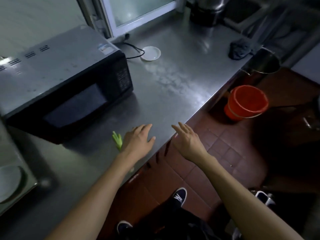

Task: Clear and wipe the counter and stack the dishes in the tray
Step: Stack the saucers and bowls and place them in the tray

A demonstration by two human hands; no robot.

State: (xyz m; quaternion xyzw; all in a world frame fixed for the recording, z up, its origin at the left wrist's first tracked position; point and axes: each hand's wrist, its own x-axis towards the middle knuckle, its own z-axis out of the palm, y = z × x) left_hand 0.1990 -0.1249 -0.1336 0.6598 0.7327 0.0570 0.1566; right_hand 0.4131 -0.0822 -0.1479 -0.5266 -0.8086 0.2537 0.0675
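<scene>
Microwave (pixel 65 87), black, its power cord (pixel 135 49) trailing behind. Metal pot (pixel 264 62) at far edge. Orange bucket (pixel 245 103) on red tiled floor (pixel 216 153). Dark shoes (pixel 180 195) below. Window (pixel 138 9) at rear.

The microwave (pixel 65 87) blocked the counter's (pixel 173 94) left part. Right of the microwave lay a broad bare stretch open to a hand, bounded behind by a white dish (pixel 150 53) and cord (pixel 135 51), farther right by a dark cloth (pixel 239 49).
</scene>
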